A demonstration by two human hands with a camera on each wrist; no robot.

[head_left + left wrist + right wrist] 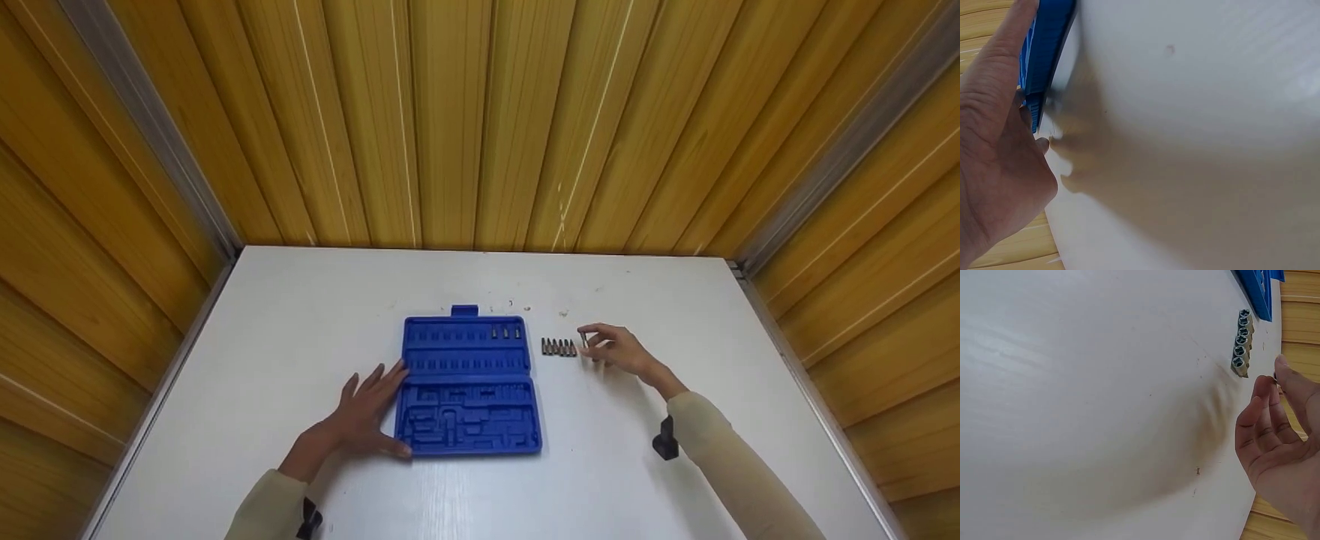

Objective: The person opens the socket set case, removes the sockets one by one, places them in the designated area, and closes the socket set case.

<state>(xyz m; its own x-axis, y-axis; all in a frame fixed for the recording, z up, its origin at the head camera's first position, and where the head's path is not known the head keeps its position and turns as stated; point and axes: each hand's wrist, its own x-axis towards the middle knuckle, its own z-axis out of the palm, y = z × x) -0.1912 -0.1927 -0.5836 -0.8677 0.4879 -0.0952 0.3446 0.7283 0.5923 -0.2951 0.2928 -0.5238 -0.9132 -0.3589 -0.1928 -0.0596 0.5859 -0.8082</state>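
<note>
While the left hand [367,414] lies with straight, spread fingers against the left edge of an open blue plastic case [466,379], the right hand [619,351] pinches a small silvery metal piece [584,339] above the white table [465,495]. Between them sits a tight row of cylindrical metal sockets [560,348]; three small metal pieces [506,333] occupy the case's far right slots.

Tabletop [480,499] is offering passage at lower centre; right of centre, sockets [560,348] are obstructing between case [465,381] and right hand [621,351].
</note>
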